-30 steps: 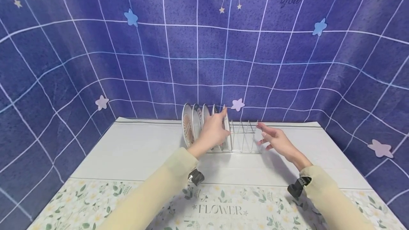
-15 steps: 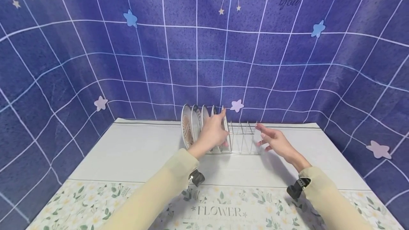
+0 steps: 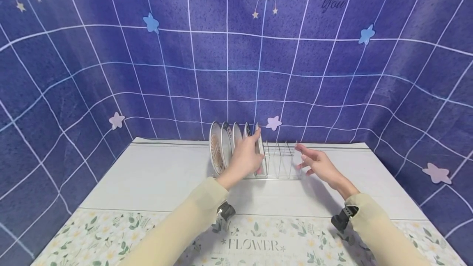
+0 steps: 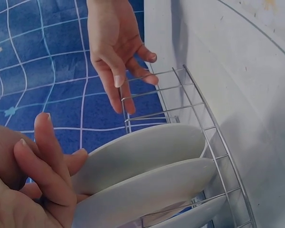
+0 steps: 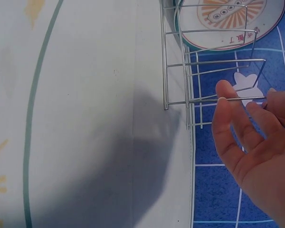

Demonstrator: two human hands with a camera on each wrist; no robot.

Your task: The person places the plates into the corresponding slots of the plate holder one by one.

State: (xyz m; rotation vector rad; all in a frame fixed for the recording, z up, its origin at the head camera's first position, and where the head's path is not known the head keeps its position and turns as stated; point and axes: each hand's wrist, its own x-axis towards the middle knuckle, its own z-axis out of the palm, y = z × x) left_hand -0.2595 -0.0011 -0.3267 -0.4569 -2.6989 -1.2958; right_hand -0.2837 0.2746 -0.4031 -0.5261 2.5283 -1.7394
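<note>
A wire dish rack (image 3: 282, 178) stands near the back of the white surface. Several plates stand on edge in its left part, the leftmost plate (image 3: 215, 147) showing an orange pattern. My left hand (image 3: 242, 153) pinches the rightmost plate (image 4: 147, 147) by its rim, with a finger on either side of it. That plate's face in the right wrist view (image 5: 228, 19) has an orange sunburst and red lettering. My right hand (image 3: 319, 163) holds the end wire of the rack between thumb and fingers. Part of the plates is hidden behind the left hand.
The rack's right slots hold nothing. A white panel (image 3: 155, 171) lies under the rack, and a floral cloth with the word FLOWER (image 3: 255, 244) covers the front. Blue grid-patterned curtain (image 3: 236, 52) closes the back and sides.
The head view tilts very slightly. My left hand stays on the rightmost plate, a finger now showing low on its right side. The right hand keeps its place on the rack.
</note>
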